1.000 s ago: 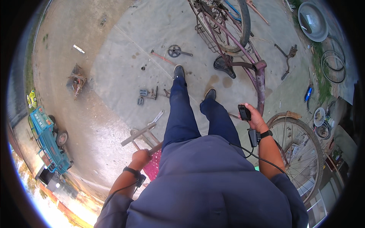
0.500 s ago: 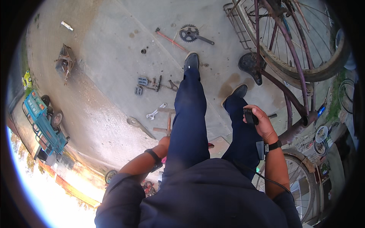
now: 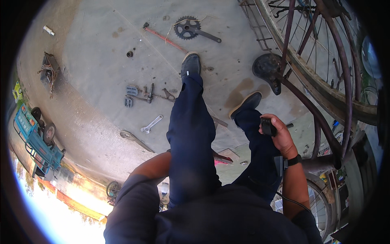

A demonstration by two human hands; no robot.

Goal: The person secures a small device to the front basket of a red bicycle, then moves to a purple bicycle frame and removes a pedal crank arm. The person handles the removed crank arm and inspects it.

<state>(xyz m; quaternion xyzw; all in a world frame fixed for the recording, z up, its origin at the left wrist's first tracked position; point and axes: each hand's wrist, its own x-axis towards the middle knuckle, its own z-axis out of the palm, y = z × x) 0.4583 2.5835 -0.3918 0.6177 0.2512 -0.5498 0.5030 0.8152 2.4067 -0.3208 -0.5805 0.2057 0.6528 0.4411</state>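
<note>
My right hand (image 3: 281, 136) is closed around a black blocky object (image 3: 268, 127) in front of my right shin. A short dark end shows past the knuckles; its kind is unclear. My left forearm (image 3: 152, 167) runs behind my left knee, and the leg hides the hand. Between my legs a brownish bar (image 3: 219, 121) shows in part. Below it lies something dark and pink (image 3: 222, 159), partly covered by my left leg. An adjustable wrench (image 3: 152, 123) and a flat, round-headed metal tool (image 3: 136, 140) rest on the concrete left of that leg.
At upper right stands a bicycle frame with a wheel (image 3: 321, 85) and black saddle (image 3: 268, 72). A chainring with crank (image 3: 197, 30), a red rod (image 3: 166, 39) and pedals (image 3: 132, 90) lie on the ground. A blue cargo tricycle (image 3: 36, 138) stands far left.
My left hand has gone from beside the left leg to behind it, and the brown T-shaped tool by it is gone from there. The ground has shifted left in view. The right hand keeps its hold.
</note>
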